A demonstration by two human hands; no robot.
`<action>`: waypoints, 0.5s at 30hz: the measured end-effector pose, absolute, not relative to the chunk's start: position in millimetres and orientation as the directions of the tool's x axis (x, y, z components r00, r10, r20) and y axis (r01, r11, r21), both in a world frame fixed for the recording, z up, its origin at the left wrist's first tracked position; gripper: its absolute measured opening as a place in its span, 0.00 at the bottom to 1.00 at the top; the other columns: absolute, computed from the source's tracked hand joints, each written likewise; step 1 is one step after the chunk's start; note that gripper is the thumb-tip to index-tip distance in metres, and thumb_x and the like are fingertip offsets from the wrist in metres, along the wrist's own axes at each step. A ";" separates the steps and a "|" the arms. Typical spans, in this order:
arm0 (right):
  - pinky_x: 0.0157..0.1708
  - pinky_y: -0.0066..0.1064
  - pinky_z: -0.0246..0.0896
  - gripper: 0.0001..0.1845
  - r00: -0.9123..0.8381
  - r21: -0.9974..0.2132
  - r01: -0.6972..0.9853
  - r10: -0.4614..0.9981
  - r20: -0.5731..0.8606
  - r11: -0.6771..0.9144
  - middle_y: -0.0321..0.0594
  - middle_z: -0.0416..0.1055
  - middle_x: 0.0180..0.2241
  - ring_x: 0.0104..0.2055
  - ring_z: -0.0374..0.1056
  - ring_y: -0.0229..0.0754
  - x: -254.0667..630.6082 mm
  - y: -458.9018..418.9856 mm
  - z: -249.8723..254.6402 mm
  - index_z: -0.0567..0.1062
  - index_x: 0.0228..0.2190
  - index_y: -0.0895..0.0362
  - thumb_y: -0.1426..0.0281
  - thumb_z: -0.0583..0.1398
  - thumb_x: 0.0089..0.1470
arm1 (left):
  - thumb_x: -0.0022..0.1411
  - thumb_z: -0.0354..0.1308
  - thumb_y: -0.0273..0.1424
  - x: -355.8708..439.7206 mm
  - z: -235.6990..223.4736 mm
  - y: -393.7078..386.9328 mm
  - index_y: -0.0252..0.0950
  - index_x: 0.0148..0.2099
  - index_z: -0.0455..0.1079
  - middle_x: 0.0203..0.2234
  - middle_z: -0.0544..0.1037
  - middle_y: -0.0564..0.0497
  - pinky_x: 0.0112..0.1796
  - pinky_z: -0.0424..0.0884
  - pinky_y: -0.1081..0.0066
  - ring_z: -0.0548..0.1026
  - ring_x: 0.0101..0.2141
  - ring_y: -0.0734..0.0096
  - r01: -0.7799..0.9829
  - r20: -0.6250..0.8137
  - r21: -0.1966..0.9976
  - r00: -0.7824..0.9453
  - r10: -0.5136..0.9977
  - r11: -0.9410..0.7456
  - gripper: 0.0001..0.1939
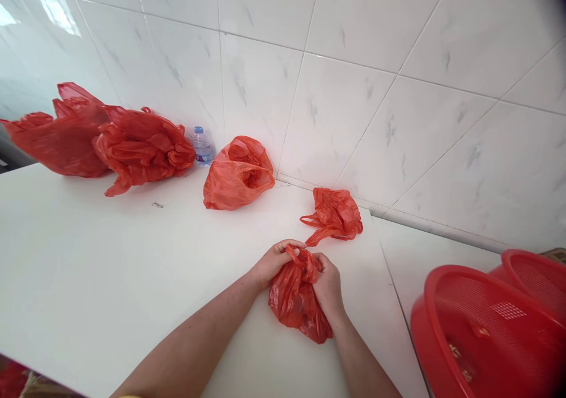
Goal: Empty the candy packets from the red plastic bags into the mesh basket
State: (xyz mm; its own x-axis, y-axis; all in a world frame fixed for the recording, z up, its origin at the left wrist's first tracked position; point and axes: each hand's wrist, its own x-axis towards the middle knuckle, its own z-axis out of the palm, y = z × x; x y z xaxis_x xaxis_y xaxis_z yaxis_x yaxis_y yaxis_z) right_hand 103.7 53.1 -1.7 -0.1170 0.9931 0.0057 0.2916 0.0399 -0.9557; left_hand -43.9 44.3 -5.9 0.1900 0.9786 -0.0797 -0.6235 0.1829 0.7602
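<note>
My left hand (pixel 276 262) and my right hand (pixel 328 286) both grip the top of a crumpled red plastic bag (pixel 294 301), which rests on the white counter (pixel 132 256). The gathered handles are pinched between my two hands. Just beyond my right hand lies a smaller bunched red bag (pixel 333 215), not touched by either hand. An orange-red bag (pixel 239 174) sits near the wall, its opening facing me. Farther left, larger red bags (pixel 144 147) lie in a heap.
White marbled wall tiles (pixel 309 109) rise behind the counter. A plastic water bottle (pixel 202 146) stands against the wall between the bags. Two red mesh plastic baskets (pixel 481 327) stack at the lower right, past the counter's right edge. A small metal bit (pixel 157 204) lies on the counter.
</note>
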 end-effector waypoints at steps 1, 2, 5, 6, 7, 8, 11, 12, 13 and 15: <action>0.28 0.30 0.59 0.09 -0.117 -0.961 0.275 0.993 0.003 0.035 0.35 0.72 0.26 0.29 0.64 0.41 103.9 53.1 -1.5 0.74 0.28 0.54 0.62 0.61 0.45 | 0.50 0.65 0.34 -43.7 -5.8 44.1 0.34 0.40 0.72 0.28 0.76 0.51 0.34 0.66 0.72 0.73 0.26 0.74 -0.621 -0.077 0.763 0.189 0.979 0.180 0.14; 0.29 0.30 0.59 0.09 -0.121 -0.967 0.253 0.993 0.000 0.030 0.36 0.73 0.27 0.30 0.65 0.42 104.2 53.1 -1.4 0.74 0.29 0.54 0.62 0.61 0.46 | 0.50 0.65 0.34 -43.6 -5.9 43.9 0.34 0.40 0.72 0.28 0.76 0.51 0.34 0.66 0.72 0.73 0.27 0.74 -0.617 -0.075 0.766 0.191 0.979 0.179 0.14; 0.32 0.32 0.61 0.11 -0.152 -0.985 0.168 0.988 -0.003 0.023 0.38 0.74 0.31 0.33 0.66 0.43 105.8 53.9 -2.1 0.75 0.32 0.54 0.63 0.61 0.46 | 0.50 0.65 0.34 -43.2 -7.0 43.5 0.35 0.39 0.72 0.28 0.77 0.51 0.34 0.66 0.72 0.73 0.27 0.74 -0.610 -0.076 0.771 0.194 0.978 0.181 0.14; 0.32 0.32 0.62 0.11 -0.163 -0.990 0.142 0.987 -0.006 0.017 0.38 0.74 0.31 0.33 0.66 0.44 106.5 54.6 -2.7 0.75 0.32 0.54 0.63 0.61 0.45 | 0.49 0.66 0.33 -43.1 -7.5 43.6 0.35 0.39 0.72 0.28 0.77 0.51 0.34 0.66 0.72 0.73 0.27 0.74 -0.610 -0.078 0.771 0.194 0.978 0.182 0.14; 0.32 0.32 0.62 0.11 -0.171 -0.993 0.120 0.985 -0.011 0.010 0.39 0.74 0.31 0.33 0.66 0.44 107.5 55.6 -3.4 0.75 0.32 0.55 0.63 0.62 0.45 | 0.49 0.66 0.33 -43.1 -8.1 43.7 0.34 0.39 0.72 0.28 0.77 0.51 0.34 0.66 0.72 0.73 0.27 0.74 -0.609 -0.079 0.772 0.193 0.978 0.183 0.14; 0.32 0.32 0.62 0.11 -0.178 -0.995 0.101 0.984 -0.018 0.001 0.39 0.74 0.31 0.33 0.66 0.44 108.6 56.7 -4.1 0.75 0.32 0.55 0.64 0.62 0.44 | 0.49 0.66 0.33 -43.1 -8.6 43.8 0.34 0.39 0.72 0.28 0.77 0.50 0.35 0.67 0.72 0.73 0.27 0.74 -0.607 -0.080 0.773 0.195 0.978 0.184 0.14; 0.34 0.33 0.63 0.12 -0.212 -0.998 0.045 0.976 -0.046 -0.037 0.40 0.74 0.33 0.34 0.67 0.44 113.3 60.5 -5.2 0.76 0.33 0.55 0.65 0.63 0.43 | 0.48 0.67 0.33 -43.5 -9.2 44.0 0.34 0.38 0.72 0.29 0.77 0.50 0.36 0.67 0.71 0.74 0.28 0.72 -0.599 -0.077 0.779 0.197 0.977 0.182 0.14; 0.36 0.34 0.63 0.13 -0.229 -0.998 0.016 0.972 -0.058 -0.056 0.40 0.75 0.34 0.36 0.68 0.45 115.5 61.7 -4.9 0.76 0.34 0.55 0.66 0.64 0.42 | 0.48 0.67 0.33 -43.6 -8.9 43.9 0.34 0.38 0.72 0.30 0.77 0.50 0.36 0.67 0.71 0.74 0.29 0.72 -0.598 -0.076 0.780 0.198 0.977 0.182 0.14; 0.37 0.34 0.63 0.14 -0.252 -0.996 -0.021 0.965 -0.075 -0.083 0.40 0.75 0.36 0.37 0.68 0.45 118.1 62.7 -4.2 0.76 0.35 0.55 0.66 0.64 0.42 | 0.48 0.67 0.33 -43.7 -8.4 43.7 0.34 0.38 0.72 0.30 0.77 0.49 0.37 0.67 0.71 0.74 0.29 0.72 -0.599 -0.074 0.780 0.199 0.977 0.181 0.14; 0.39 0.35 0.63 0.18 -0.315 -0.981 -0.110 0.942 -0.116 -0.157 0.40 0.74 0.39 0.39 0.69 0.45 124.0 64.2 -2.2 0.75 0.38 0.54 0.67 0.65 0.41 | 0.48 0.67 0.33 -43.7 -6.7 43.2 0.34 0.38 0.72 0.31 0.77 0.49 0.38 0.67 0.70 0.75 0.30 0.71 -0.602 -0.069 0.778 0.202 0.977 0.180 0.14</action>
State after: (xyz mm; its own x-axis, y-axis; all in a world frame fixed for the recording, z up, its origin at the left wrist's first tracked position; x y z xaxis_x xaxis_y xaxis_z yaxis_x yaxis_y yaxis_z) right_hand 124.0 64.2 -2.2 -0.3147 0.9421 -0.1157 -0.1100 -0.1572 -0.9814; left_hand -43.7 43.2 -6.7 0.2020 0.9769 -0.0692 -0.6020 0.1796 0.7781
